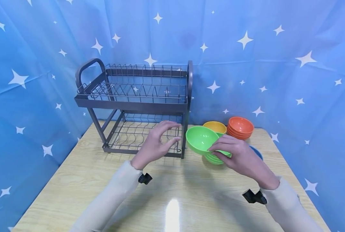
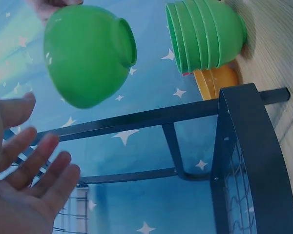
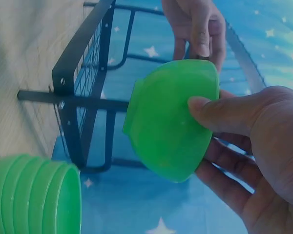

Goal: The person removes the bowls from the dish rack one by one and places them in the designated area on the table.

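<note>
Between thumb and fingers, my right hand (image 1: 237,154) pinches the rim of a green bowl (image 1: 201,139). The bowl is held up above the table, its inside tipped up toward the head camera. Behind and below it stands a stack of green bowls (image 2: 207,36), partly hidden in the head view. My left hand (image 1: 158,141) holds nothing; its thumb and fingers are spread apart just left of the bowl, in front of the dark dish rack (image 1: 132,106). In the right wrist view the thumb (image 3: 205,109) presses on the bowl's outer side.
A stack of red-orange bowls (image 1: 240,126), a yellow bowl (image 1: 214,126) and a partly hidden blue bowl (image 1: 257,152) stand at the back right of the wooden table (image 1: 166,190). The two-tier rack takes up the back left. A blue star-patterned curtain (image 1: 224,42) hangs close behind.
</note>
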`<state>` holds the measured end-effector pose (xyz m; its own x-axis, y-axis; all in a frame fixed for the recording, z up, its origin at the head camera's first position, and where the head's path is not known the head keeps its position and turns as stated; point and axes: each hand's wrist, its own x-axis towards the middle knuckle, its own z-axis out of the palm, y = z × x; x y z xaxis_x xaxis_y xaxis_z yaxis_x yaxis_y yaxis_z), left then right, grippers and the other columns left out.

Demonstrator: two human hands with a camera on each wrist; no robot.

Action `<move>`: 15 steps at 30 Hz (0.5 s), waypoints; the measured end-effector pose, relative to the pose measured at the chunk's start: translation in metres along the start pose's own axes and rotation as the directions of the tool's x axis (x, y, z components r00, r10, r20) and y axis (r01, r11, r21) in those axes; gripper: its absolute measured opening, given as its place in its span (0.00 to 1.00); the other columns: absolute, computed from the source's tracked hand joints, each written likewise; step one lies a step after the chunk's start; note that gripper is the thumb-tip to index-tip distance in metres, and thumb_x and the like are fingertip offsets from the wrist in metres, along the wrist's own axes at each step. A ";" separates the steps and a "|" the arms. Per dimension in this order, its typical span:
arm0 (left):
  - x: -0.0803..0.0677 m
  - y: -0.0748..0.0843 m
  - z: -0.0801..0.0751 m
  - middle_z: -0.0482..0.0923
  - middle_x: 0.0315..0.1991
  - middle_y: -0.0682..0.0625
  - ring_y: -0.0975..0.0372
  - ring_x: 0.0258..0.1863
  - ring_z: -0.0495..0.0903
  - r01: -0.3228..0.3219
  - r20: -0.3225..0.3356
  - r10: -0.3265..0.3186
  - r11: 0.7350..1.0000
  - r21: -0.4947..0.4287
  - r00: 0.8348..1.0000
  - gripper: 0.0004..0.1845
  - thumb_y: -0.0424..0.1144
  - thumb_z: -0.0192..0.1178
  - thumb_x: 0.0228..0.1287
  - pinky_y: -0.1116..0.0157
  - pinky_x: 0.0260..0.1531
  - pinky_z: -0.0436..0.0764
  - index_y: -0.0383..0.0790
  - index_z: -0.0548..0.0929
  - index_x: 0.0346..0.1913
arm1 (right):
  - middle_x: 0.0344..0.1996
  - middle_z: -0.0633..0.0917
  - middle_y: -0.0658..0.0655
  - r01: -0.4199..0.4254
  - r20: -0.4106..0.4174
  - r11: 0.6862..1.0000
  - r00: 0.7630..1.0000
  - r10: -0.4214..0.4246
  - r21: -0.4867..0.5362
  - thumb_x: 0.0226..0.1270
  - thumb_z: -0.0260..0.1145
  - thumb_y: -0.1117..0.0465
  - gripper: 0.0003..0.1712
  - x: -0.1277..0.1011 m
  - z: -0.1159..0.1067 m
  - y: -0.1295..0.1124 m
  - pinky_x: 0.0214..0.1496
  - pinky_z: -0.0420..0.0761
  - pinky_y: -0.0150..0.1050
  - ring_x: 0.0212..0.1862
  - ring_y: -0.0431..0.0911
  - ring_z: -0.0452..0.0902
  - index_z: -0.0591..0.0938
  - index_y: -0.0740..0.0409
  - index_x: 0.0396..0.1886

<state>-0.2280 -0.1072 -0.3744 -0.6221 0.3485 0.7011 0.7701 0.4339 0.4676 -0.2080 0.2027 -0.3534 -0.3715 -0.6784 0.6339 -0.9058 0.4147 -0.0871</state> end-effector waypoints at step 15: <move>0.050 -0.018 0.024 0.80 0.60 0.45 0.51 0.64 0.81 0.413 -0.015 -0.424 0.887 -0.206 0.905 0.25 0.51 0.66 0.70 0.60 0.64 0.82 0.42 0.79 0.63 | 0.34 0.90 0.47 -0.148 -0.066 0.975 0.988 0.139 -0.164 0.43 0.81 0.75 0.18 -0.030 0.006 0.031 0.38 0.84 0.39 0.37 0.43 0.85 0.91 0.53 0.35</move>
<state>-0.2760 -0.0774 -0.3610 -0.8879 0.1187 0.4444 0.4557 0.3577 0.8151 -0.2261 0.2326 -0.3801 -0.4796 -0.5725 0.6650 -0.7948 0.6046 -0.0526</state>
